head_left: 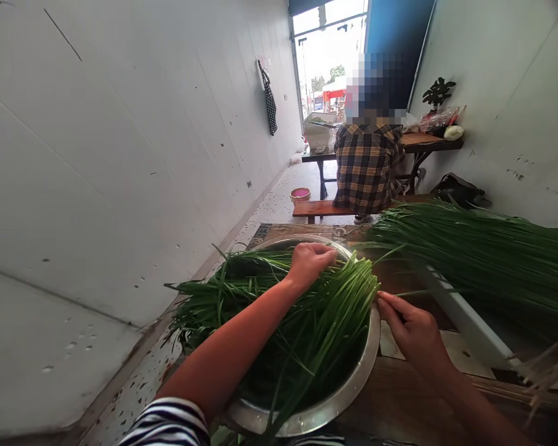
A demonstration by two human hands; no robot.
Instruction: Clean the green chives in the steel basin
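A large metal bowl (369,362) in front of me holds a heap of long green chives (325,316), their tips spilling over its left rim. My left hand (309,261) reaches across the bowl, fingers curled down onto the chives at the far side. My right hand (411,328) sits at the bowl's right rim, fingers pinched together on the cut ends of a few chive stalks.
A second big pile of chives (483,254) lies on a white board (465,319) at the right. The bowl rests on a wooden table (400,396). A person in a plaid shirt (367,164) sits on a bench (318,209) ahead, back turned. White walls close in on both sides.
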